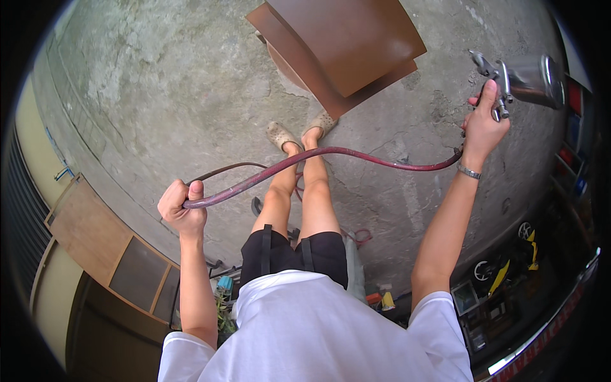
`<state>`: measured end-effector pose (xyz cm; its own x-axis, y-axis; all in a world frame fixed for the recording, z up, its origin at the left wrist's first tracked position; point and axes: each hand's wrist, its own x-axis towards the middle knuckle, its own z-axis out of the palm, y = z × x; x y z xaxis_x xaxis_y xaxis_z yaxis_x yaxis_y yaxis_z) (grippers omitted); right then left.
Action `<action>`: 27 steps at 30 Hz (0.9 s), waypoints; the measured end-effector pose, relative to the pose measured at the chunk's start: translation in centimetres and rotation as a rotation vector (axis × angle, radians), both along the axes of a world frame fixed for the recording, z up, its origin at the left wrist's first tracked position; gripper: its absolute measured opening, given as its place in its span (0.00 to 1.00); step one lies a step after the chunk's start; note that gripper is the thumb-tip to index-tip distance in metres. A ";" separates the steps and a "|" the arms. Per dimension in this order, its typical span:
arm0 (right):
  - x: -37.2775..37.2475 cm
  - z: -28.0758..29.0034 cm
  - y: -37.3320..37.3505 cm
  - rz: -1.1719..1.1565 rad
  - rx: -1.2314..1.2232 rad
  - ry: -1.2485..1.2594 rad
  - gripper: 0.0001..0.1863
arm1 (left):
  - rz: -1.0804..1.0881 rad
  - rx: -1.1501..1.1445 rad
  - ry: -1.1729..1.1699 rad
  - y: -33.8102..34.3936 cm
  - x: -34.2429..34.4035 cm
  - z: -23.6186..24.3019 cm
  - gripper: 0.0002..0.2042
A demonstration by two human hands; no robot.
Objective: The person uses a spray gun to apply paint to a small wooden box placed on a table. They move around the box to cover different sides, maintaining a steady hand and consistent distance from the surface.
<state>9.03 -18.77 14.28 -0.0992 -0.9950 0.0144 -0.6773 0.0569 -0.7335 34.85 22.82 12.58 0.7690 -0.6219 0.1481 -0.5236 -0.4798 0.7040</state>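
My right hand (486, 127) is wrapped round the handle of a metal spray gun (498, 79), held out at the far right. The gun's silver cup (536, 79) points away to the right, and its nozzle end lies at the upper left of the gun. A dark red air hose (344, 151) runs from the bottom of the grip across my legs to the left. There my left hand (183, 207) is closed in a fist around the hose. Ahead stands a brown box-like piece with a smooth panel (350, 41), apart from both hands.
Rough concrete floor (172, 70) spreads around my feet in beige clogs (280, 135). A wooden-framed panel (95, 223) is at the left. Various items, including a yellow-and-black object (499, 278), lie at the lower right. More hose (363, 237) loops behind my legs.
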 end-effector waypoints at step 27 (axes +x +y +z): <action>-4.1 3.6 15.4 0.394 0.482 -0.194 0.16 | -0.097 0.053 -0.017 0.3 1.7 -0.4 0.30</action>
